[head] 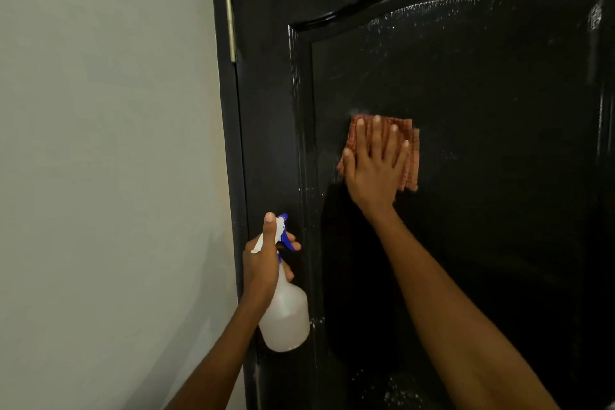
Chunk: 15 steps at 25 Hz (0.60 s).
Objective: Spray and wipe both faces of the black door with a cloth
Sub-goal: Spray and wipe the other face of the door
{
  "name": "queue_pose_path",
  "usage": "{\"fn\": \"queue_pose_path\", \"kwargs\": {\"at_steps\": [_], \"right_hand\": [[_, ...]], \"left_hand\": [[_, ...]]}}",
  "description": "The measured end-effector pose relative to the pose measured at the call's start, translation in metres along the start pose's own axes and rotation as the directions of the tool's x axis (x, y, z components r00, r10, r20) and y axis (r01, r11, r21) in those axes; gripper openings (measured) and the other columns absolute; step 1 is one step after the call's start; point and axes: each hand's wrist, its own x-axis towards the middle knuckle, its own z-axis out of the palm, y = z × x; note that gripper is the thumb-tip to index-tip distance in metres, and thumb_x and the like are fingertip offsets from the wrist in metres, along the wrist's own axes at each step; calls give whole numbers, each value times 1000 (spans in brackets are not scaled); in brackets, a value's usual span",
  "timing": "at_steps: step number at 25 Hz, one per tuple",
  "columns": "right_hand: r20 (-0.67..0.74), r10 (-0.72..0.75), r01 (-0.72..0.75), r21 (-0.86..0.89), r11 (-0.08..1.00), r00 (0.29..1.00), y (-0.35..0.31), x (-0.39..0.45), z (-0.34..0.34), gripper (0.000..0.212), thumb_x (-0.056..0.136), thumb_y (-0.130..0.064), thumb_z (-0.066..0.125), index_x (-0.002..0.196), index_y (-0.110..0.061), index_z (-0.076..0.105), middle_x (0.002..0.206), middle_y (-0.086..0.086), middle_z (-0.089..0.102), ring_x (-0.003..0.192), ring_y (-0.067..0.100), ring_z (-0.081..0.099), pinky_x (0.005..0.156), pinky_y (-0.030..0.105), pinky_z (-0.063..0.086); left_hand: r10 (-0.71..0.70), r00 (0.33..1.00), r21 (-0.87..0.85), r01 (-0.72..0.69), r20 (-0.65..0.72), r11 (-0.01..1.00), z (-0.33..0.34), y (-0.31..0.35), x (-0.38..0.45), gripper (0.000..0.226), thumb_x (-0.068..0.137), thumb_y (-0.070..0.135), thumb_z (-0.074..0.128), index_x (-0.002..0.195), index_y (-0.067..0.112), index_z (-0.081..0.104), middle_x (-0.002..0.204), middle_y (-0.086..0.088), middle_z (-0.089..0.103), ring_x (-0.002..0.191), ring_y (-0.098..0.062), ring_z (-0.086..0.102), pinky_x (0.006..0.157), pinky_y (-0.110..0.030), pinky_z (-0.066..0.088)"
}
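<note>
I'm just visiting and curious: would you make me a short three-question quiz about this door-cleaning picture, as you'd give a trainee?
1. True or false: the right hand presses the cloth flat against the black door.
2. What does the left hand hold? A) a sponge B) a spray bottle C) a brush
3. Fill in: the brass hinge sits on the door's ____ edge, beside the wall.

Key: 1 true; 2 B; 3 left.
</note>
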Motion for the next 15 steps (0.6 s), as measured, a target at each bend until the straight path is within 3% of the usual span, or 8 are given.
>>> {"fn": "queue_pose_path", "kwargs": {"at_steps": [2,3,5,7,8,9,11,15], "right_hand": [[80,-237,241,-50,969,968,-1,-41,15,71,107,-53,31,163,-29,-6,170,6,-17,156,34,-13,123,57,-11],[154,-401,415,-72,907,903,7,-64,21,72,106,-54,34,163,-30,-3,171,7,-11,156,35,-10,123,57,-12],[337,-650,704,-58,708,681,33,-105,29,69,106,-56,34,163,-32,4,171,5,-1,157,34,-3,122,57,-14],[473,-758,851,34,524,448,53,-110,29,63,107,-58,27,163,-37,6,171,-1,3,157,30,-1,122,52,-18],[505,-783,883,81,463,364,55,-100,25,61,107,-58,24,162,-39,6,171,-4,3,158,27,-1,122,49,-20],[528,-785,898,91,431,324,54,-87,21,60,108,-58,23,162,-40,6,171,-6,4,158,26,0,121,47,-22],[498,-767,885,-1,466,405,46,-48,14,59,108,-59,21,161,-42,4,170,-5,5,157,26,0,121,48,-22],[315,-634,696,-143,704,706,8,65,-17,62,106,-60,13,160,-40,-9,170,-2,-11,157,28,-9,120,49,-22]], "left_hand": [[7,1000,-2,-7,-18,1000,-1,9,4,68,83,67,35,91,6,66,86,-16,72,55,-27,60,45,-26,50],[10,1000,2,-10,-21,1000,-2,13,3,68,86,66,35,92,6,66,86,-16,72,54,-27,60,44,-26,49],[36,999,18,-36,-14,999,-2,15,0,68,92,62,34,93,3,67,86,-17,72,51,-27,59,42,-26,48],[65,998,28,-65,-5,998,1,19,-3,71,90,64,34,93,0,67,87,-20,72,50,-26,59,42,-26,48],[70,998,28,-70,-2,997,2,23,-4,72,87,65,35,92,0,67,88,-21,72,51,-27,59,42,-25,48],[72,997,21,-72,2,997,3,27,-4,71,87,65,35,91,1,67,88,-21,72,53,-27,60,43,-25,49],[77,997,18,-77,15,997,7,37,-2,68,90,63,36,90,3,67,87,-20,72,53,-28,60,42,-25,49],[108,994,17,-108,-15,994,2,49,3,71,84,66,38,90,1,68,84,-19,73,49,-28,60,41,-26,49]]}}
